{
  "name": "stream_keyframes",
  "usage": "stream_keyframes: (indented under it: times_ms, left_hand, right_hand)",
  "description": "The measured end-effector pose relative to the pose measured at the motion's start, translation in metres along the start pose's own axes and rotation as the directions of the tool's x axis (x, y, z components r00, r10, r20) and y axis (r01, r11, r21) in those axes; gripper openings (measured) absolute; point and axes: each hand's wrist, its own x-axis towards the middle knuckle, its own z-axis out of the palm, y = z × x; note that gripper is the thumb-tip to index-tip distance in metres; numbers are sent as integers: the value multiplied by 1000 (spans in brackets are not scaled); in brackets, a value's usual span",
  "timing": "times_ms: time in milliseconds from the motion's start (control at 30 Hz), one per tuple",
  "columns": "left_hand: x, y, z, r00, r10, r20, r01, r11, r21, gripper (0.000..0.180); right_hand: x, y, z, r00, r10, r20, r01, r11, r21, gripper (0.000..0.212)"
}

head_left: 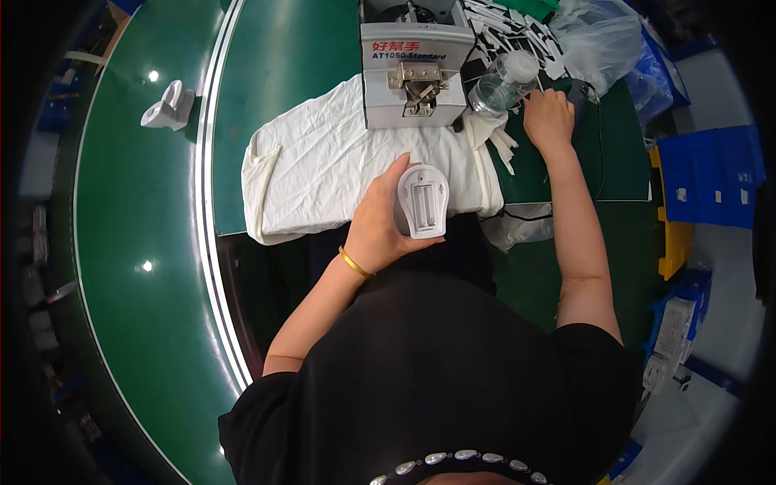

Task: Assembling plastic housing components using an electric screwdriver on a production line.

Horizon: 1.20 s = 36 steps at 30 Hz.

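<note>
Your left hand [378, 212] has thumb and fingers clamped around the sides of a white pear-shaped plastic housing [423, 182], held at the near edge of a rumpled white cloth [319, 149]; its open battery compartment faces up at you, wide rounded end away from you. Gold bangle [356, 263] on that wrist. Your right hand [551, 121] is stretched out to the far right, just beside a clear plastic bottle with a whitish cap [493, 93], near a heap of thin white and black strips [505, 34]; can't tell whether those fingers are together or gripping anything. Boxy light-grey metal machine [404, 101] stands at the cloth's far side. Crumpled clear plastic bag [602, 48] beyond your right hand. Another white curved plastic piece [170, 107] sits well apart, on the green surface at left [145, 210].
</note>
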Motion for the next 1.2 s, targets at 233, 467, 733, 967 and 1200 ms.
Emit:
stream_keyframes:
  times_ms: [233, 467, 733, 967, 1200]
  left_hand:
    - [1, 8, -1, 999, -39, -12, 39, 999, -39, 117]
    - [3, 1, 3, 1000, -11, -27, 10, 999, -39, 115]
    - [5, 4, 2, 996, -91, 9, 92, 994, -66, 115]
    - [4, 1, 3, 996, -88, 7, 88, 995, -49, 116]
    - [5, 3, 1, 997, -71, -6, 71, 995, -67, 115]
  right_hand:
    - [3, 16, -33, 925, 379, -34, -333, 851, 406, 25]
    - [-53, -38, -130, 998, -8, 59, -59, -85, 995, 34]
    - [-62, -89, -122, 830, -475, 291, -353, -44, 935, 23]
    - [-74, -101, -119, 823, -482, 300, -319, 45, 947, 22]
    - [-91, -107, -98, 936, -342, -78, 186, 295, 937, 43]
